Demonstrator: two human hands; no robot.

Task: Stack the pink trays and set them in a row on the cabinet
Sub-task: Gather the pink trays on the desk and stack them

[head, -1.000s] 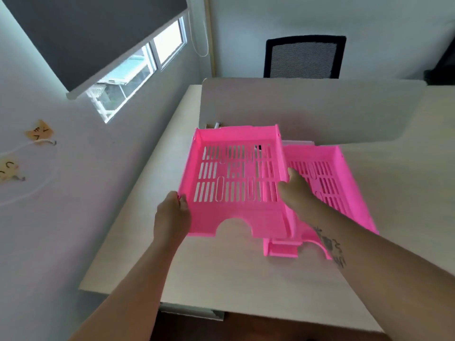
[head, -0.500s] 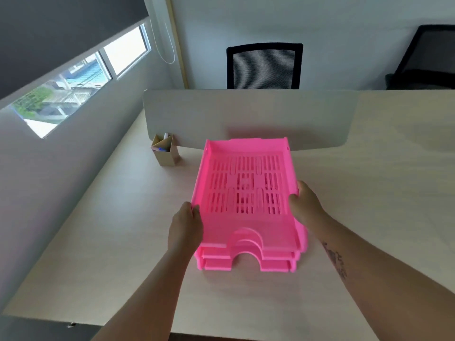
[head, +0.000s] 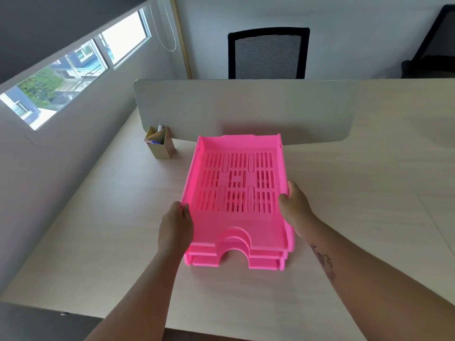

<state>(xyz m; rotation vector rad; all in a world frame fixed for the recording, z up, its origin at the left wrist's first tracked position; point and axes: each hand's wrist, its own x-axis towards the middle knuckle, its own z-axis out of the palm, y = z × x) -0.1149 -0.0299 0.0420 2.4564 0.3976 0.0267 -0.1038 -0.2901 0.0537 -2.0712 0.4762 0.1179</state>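
Note:
A stack of pink slotted trays lies on the pale wooden desk, just in front of the grey divider panel. The top tray sits nested on the ones beneath, whose arched front edges show below it. My left hand grips the stack's left rim near the front. My right hand grips the right rim, thumb inside the tray wall.
A grey divider panel stands across the desk behind the trays. A small cardboard pen holder sits left of the trays by the panel. A black mesh chair is beyond the desk. The wall and window run along the left.
The top tray, held apart and to the left of the other one a second ago, now sits nested on the stack. Both hands stay on its sides; my view has moved closer.

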